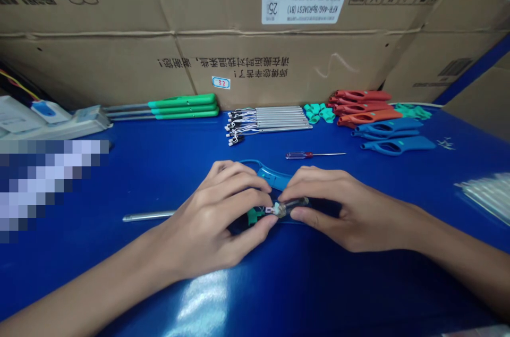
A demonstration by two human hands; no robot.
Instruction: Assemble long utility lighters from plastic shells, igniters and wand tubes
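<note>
At the middle of the table, my right hand (342, 207) pinches a dark, see-through lighter fuel tank (294, 206) between thumb and fingers. Its pale end points left. There the thumb and index finger of my left hand (223, 209) close on a small white connector (269, 210). A green trigger-like piece (252, 216) shows under my left fingers, partly hidden. Just behind both hands lies an open blue lighter shell half (274, 176), which my fingers partly cover. A silver metal tube (147, 216) sticks out to the left from behind my left hand.
Behind my hands lies a screwdriver (314, 154). Farther back are green-handled lighters (183, 106), wired metal tubes (279, 118), green parts (319, 112), and red and blue shells (398, 143). Clear-looking sticks (488, 196) lie right. A cardboard box (223, 13) walls the back.
</note>
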